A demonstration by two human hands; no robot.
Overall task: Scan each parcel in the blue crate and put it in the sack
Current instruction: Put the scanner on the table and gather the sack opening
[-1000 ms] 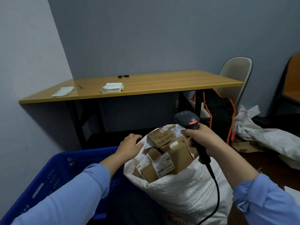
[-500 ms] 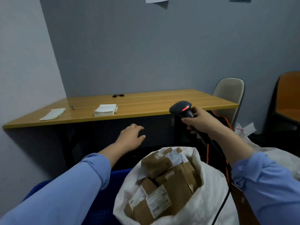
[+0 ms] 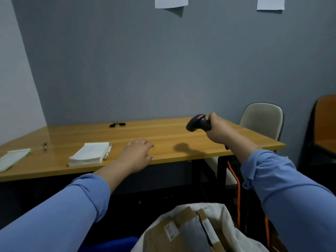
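Observation:
My right hand [image 3: 219, 130] grips a black barcode scanner [image 3: 198, 123] by its handle, holding it just above the right part of the wooden table [image 3: 163, 137]; its shadow falls on the tabletop. My left hand [image 3: 136, 154] hovers over the table's front edge, fingers relaxed and holding nothing. At the bottom of the view stands the white sack [image 3: 225, 226], with several brown cardboard parcels [image 3: 174, 231] showing in its mouth. Only a sliver of the blue crate [image 3: 116, 244] shows at the bottom edge.
On the table lie a white paper stack [image 3: 89, 154], a pale notepad [image 3: 12, 158] at the left, and small dark clips [image 3: 117, 124] at the back. A beige chair [image 3: 261, 120] stands behind the table's right end, an orange chair [image 3: 325, 122] further right. An orange cord [image 3: 238, 190] hangs under the table.
The view has tilted up from the sack to the table. My right hand has carried the scanner up and over the tabletop. My left hand has risen from the sack's rim to the table's front edge.

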